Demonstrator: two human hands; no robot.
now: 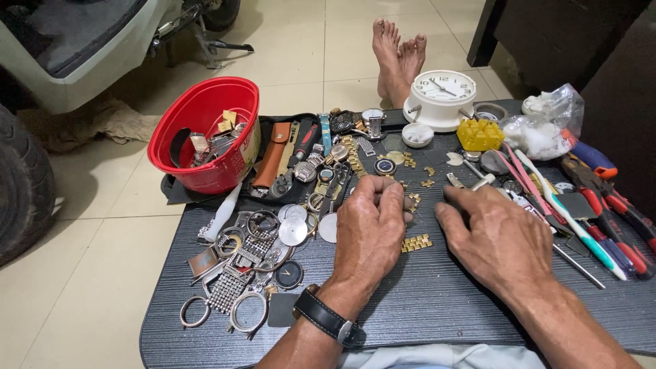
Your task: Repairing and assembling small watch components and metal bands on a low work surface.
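Left hand [369, 229] curled, fingertips pressed together, maybe pinching a tiny part; can't tell. Right hand [495, 236] flat, fingers loosely spread on the table [437, 301]. Gold watch-band links [416, 242] lie between the hands: light, stiff, slippery; best pinched by the edges.

Gold watch-band links [416, 242] lie between the hands on the dark grey ribbed tray [437, 301]; beyond them stand a red bowl [205, 133], a white clock [444, 96] and a yellow block [480, 134].

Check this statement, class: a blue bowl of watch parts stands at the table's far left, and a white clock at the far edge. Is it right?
Not quite. The head view shows the bowl is red, not blue. The white clock does stand at the table's far edge.
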